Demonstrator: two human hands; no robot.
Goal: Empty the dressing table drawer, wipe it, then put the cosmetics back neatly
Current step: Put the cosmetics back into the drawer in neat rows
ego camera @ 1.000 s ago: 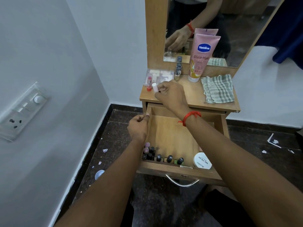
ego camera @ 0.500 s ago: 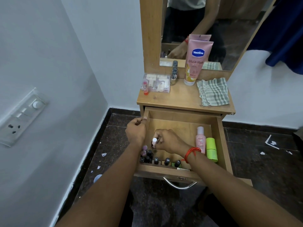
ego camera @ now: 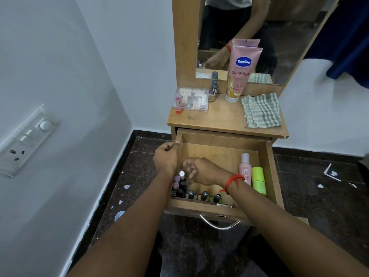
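Note:
The wooden drawer (ego camera: 221, 152) of the dressing table is pulled out. My left hand (ego camera: 166, 156) grips its left wall, thumb on the rim. My right hand (ego camera: 201, 170) hovers over the drawer's front left corner, fingers loosely curled beside a white-capped small bottle (ego camera: 181, 174) that stands among several nail polish bottles (ego camera: 179, 186). More dark-capped polishes (ego camera: 204, 195) line the front wall. A pink bottle (ego camera: 245, 168) and a green container (ego camera: 258, 180) lie along the right wall.
On the tabletop (ego camera: 223, 118) are a clear plastic box (ego camera: 192, 98), a red lip balm (ego camera: 177, 103), a stack of polish bottles (ego camera: 213, 89), a pink Vaseline tube (ego camera: 239, 76) against the mirror (ego camera: 279, 47) and a checked cloth (ego camera: 261, 109). A wall stands close on the left; paper scraps litter the dark floor.
My right hand took the white-capped bottle from the tabletop and brought it down into the drawer's front left corner, where it now stands. My left hand stayed on the drawer wall.

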